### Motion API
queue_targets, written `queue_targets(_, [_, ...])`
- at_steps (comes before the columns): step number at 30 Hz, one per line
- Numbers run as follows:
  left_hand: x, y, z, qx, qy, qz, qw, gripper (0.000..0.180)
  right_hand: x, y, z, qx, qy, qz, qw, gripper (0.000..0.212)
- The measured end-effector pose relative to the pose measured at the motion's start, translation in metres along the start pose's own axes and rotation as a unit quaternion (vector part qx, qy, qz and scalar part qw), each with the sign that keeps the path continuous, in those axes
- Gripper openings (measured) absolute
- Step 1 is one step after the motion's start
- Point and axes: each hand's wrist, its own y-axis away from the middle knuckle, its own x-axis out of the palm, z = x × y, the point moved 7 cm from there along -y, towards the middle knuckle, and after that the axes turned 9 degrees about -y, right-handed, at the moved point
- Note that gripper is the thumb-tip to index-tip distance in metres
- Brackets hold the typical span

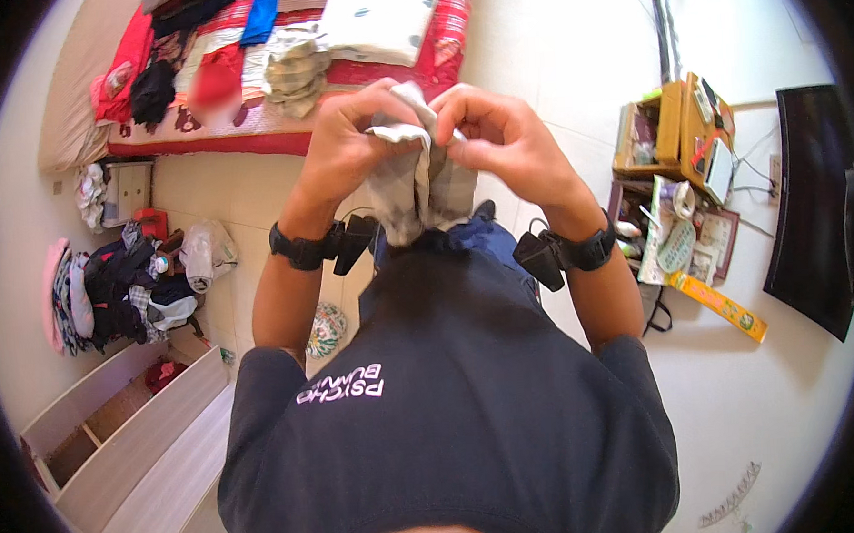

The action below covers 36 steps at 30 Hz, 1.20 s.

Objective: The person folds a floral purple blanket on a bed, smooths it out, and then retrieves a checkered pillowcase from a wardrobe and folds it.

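**Checked cloth (400, 190) pinched in both hands, chest front**

Cloth is held up between left hand (356, 127) and right hand (512, 144), upper middle of view, short of the bed (250, 143). Upper edge is gripped from both sides: left fingers are closed on the left part, right fingers on the right, thumb and index pressed together. Pale edge is folded over at top; lower part is left hanging, grey-beige checks visible. Some fingertips are hidden by cloth.

Black band (302, 251) is worn on left wrist, similar strap (590, 250) on right. Dark shirt (452, 399) is worn, lower middle.

Bed is loaded: beige checked pile (297, 77) near left hand, white quilt (378, 21) behind, blue cloth (261, 16), black garment (153, 93), red item (215, 83), partly blurred.

Left side: clothes (114, 290) are heaped, clear bag (203, 255) just beside. Pale drawer unit (154, 450) is seen below; red item is held in one compartment. Patterned round object (326, 328) is seen by left elbow, kind cannot be told.

Right side: wooden box (670, 122) is filled with small items, yellow carton (719, 306) is placed below, black screen (811, 212) is seen at far right.
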Motion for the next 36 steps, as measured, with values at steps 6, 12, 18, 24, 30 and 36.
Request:
queue_targets(6, [0.089, -0.082, -0.006, -0.03, 0.045, 0.016, 0.998, 0.023, -0.104, 0.041, 0.04, -0.011, -0.049, -0.184, 0.982, 0.028])
queue_targets(12, [0.127, -0.165, 0.002, 0.027, 0.052, 0.055, 0.997, 0.017, -0.184, 0.032, 0.066, -0.045, 0.047, -0.27, 0.961, 0.035])
queue_targets(18, [0.135, -0.282, 0.011, 0.096, 0.052, 0.078, 0.991, 0.015, -0.264, -0.019, 0.105, -0.02, 0.212, -0.296, 0.931, 0.038])
queue_targets(24, [0.137, -0.393, 0.024, 0.077, 0.1, 0.182, 0.975, 0.016, -0.334, -0.086, 0.139, -0.007, 0.291, -0.31, 0.905, 0.042])
queue_targets(30, [0.131, -0.502, 0.032, 0.088, 0.065, 0.148, 0.983, 0.016, -0.426, -0.128, 0.143, 0.009, 0.187, -0.363, 0.913, 0.036])
queue_targets(36, [0.136, -0.61, 0.045, 0.056, -0.029, 0.158, 0.985, 0.022, -0.537, -0.183, 0.143, 0.028, 0.281, -0.275, 0.919, 0.031])
